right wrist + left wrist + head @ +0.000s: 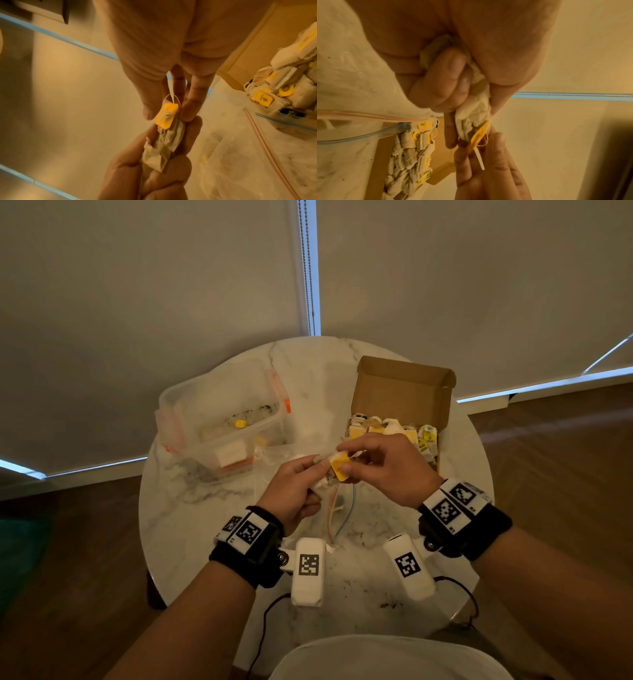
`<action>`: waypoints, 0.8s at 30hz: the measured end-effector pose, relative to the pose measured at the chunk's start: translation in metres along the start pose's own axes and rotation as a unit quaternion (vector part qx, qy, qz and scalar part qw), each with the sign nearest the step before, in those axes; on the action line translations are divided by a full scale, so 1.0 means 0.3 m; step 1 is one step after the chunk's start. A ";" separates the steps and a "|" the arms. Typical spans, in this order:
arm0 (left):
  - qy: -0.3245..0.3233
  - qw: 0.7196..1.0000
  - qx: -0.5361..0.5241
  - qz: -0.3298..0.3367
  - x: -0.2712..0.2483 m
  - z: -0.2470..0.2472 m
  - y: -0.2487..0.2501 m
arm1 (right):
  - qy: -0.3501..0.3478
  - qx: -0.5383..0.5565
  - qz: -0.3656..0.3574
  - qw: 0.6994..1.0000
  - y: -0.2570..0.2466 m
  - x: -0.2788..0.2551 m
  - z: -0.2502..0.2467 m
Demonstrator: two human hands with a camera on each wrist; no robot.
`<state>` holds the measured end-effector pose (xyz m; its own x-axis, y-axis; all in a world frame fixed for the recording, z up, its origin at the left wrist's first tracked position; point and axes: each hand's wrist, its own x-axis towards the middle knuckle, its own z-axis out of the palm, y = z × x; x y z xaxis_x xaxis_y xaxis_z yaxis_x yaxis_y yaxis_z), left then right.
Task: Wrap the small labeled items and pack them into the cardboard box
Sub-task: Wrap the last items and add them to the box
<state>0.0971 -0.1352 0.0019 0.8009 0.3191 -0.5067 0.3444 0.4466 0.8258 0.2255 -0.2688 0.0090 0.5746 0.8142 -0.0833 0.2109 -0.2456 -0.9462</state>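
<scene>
My left hand (301,484) grips a small item wrapped in crumpled white paper (476,106) (163,146), held over the middle of the round table. A yellow label (339,468) (166,117) (479,135) with a thin string hangs at the item's end. My right hand (373,460) pinches that label between thumb and fingers (192,102). The open cardboard box (404,392) stands at the back right, holding several wrapped items with yellow labels (394,431) (412,155) (291,86).
A clear plastic tub (222,419) with orange clips sits at the back left of the marble table (191,508). A clear zip bag with red and blue seal lines (342,515) lies beneath my hands. Window blinds hang behind the table.
</scene>
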 end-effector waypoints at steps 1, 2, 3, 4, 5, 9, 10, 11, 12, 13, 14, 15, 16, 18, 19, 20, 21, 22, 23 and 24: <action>0.005 1.000 -0.008 -0.003 0.002 0.001 -0.001 | 0.007 0.004 0.003 1.000 0.004 0.001 -0.002; 0.008 1.000 -0.015 -0.005 0.004 0.002 -0.003 | 0.017 -0.008 0.000 1.000 0.009 0.002 -0.004; 0.011 1.000 -0.022 -0.006 0.005 0.004 -0.004 | 0.026 -0.023 -0.006 0.999 0.013 0.003 -0.005; 0.015 0.999 -0.029 -0.008 0.006 0.007 -0.005 | 0.031 -0.030 -0.010 0.999 0.015 0.004 -0.006; 0.020 0.999 -0.034 -0.010 0.007 0.009 -0.004 | 0.035 -0.029 -0.013 0.999 0.015 0.004 -0.008; 0.033 0.999 -0.037 -0.008 0.007 0.010 -0.003 | 0.033 -0.022 -0.026 0.999 0.004 0.003 -0.017; 0.035 0.999 -0.038 -0.008 0.006 0.011 -0.002 | 0.036 -0.025 -0.031 0.999 0.001 0.003 -0.017; 0.039 0.998 -0.039 -0.007 0.006 0.013 -0.002 | 0.040 -0.026 -0.036 0.998 0.000 0.004 -0.016; 0.042 0.998 -0.041 -0.007 0.006 0.015 -0.001 | 0.042 -0.024 -0.038 0.998 -0.002 0.006 -0.013; 0.045 0.998 -0.042 -0.006 0.007 0.019 0.002 | 0.042 -0.020 -0.037 0.998 -0.003 0.008 -0.009; 0.045 0.998 -0.040 -0.006 0.008 0.023 0.004 | 0.040 -0.020 -0.035 0.998 -0.004 0.009 -0.004; 0.045 0.998 -0.036 -0.005 0.009 0.026 0.006 | 0.039 -0.026 -0.032 0.998 -0.003 0.012 0.000; 0.045 0.998 -0.033 -0.005 0.011 0.029 0.007 | 0.036 -0.041 -0.031 0.998 -0.002 0.014 0.004; 0.054 0.998 -0.033 -0.009 0.016 0.029 0.006 | 0.034 -0.071 -0.034 0.996 -0.002 0.018 0.005; 0.062 0.997 -0.040 -0.013 0.019 0.027 0.005 | 0.040 -0.076 -0.032 0.996 -0.006 0.019 0.002; 0.070 0.996 -0.053 -0.018 0.021 0.023 0.005 | 0.049 -0.075 -0.028 0.996 -0.008 0.020 -0.004; 0.077 0.994 -0.070 -0.023 0.024 0.019 0.007 | 0.057 -0.071 -0.025 0.995 -0.010 0.021 -0.011; 0.081 0.992 -0.091 -0.028 0.029 0.014 0.009 | 0.063 -0.071 -0.025 0.995 -0.012 0.021 -0.019; 0.083 0.989 -0.114 -0.035 0.033 0.011 0.013 | 0.064 -0.075 -0.027 0.995 -0.014 0.020 -0.025; 0.080 0.986 -0.142 -0.044 0.038 0.007 0.015 | 0.063 -0.080 -0.026 0.994 -0.015 0.018 -0.030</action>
<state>0.1087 -0.1313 0.0003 0.6790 0.3865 -0.6242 0.2389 0.6876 0.6857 0.2348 -0.2679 0.0157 0.6514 0.7586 0.0142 0.3610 -0.2934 -0.8852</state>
